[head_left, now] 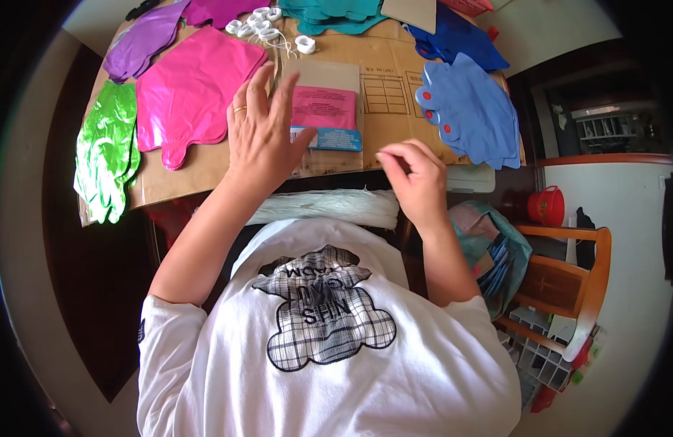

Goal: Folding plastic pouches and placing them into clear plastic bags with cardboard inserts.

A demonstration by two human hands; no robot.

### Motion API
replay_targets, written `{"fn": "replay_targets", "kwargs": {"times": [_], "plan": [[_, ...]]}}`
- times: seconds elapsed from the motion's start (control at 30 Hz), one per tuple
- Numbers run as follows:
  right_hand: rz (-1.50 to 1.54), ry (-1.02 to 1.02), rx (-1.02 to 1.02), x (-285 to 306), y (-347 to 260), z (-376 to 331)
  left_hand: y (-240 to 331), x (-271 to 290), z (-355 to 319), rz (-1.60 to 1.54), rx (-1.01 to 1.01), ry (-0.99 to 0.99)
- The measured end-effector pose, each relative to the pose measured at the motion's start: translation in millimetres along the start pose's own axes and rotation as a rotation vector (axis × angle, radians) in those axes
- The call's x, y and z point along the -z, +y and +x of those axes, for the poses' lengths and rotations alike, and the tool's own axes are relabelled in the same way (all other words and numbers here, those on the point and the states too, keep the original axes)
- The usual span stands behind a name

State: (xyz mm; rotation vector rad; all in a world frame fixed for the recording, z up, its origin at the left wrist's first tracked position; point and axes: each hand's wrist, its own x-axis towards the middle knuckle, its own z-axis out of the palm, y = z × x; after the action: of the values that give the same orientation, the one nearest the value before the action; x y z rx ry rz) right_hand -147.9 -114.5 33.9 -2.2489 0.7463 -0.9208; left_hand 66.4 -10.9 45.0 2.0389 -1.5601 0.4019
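My left hand (260, 131) is raised over the cardboard-covered table with its fingers spread, a ring on one finger. Its thumb overlaps the edge of a flat clear packet (323, 109) with a pink panel and a blue printed strip. Just off the packet's lower right corner, my right hand (416, 178) is closed in a pinch, thumb against the curled fingers. Whatever may lie in that pinch is too small to see. Beside my left hand lies a stack of flat pink foil balloons (191, 95).
Flat foil balloons in green (107, 153), purple (143, 44), teal (333, 16) and light blue (471, 109) ring the table. Small white ribbon rolls (258, 25) sit at the back. A bundle of white strands (322, 207) runs along the front edge. A wooden chair (562, 280) stands right.
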Motion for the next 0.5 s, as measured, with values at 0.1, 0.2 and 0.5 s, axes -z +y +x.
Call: {"fn": "replay_targets", "kwargs": {"times": [0.1,0.2,0.5], "plan": [[-0.035,-0.096,0.162,-13,2,6,-13,-2,-2,-0.211,-0.272,-0.132],[-0.117,-0.098,0.204,-20,3,5,-16,-12,-10,-0.354,-0.346,-0.152],[-0.103,-0.129,0.016,18,15,66,-7,-7,1,-0.281,-0.381,-0.173]]}}
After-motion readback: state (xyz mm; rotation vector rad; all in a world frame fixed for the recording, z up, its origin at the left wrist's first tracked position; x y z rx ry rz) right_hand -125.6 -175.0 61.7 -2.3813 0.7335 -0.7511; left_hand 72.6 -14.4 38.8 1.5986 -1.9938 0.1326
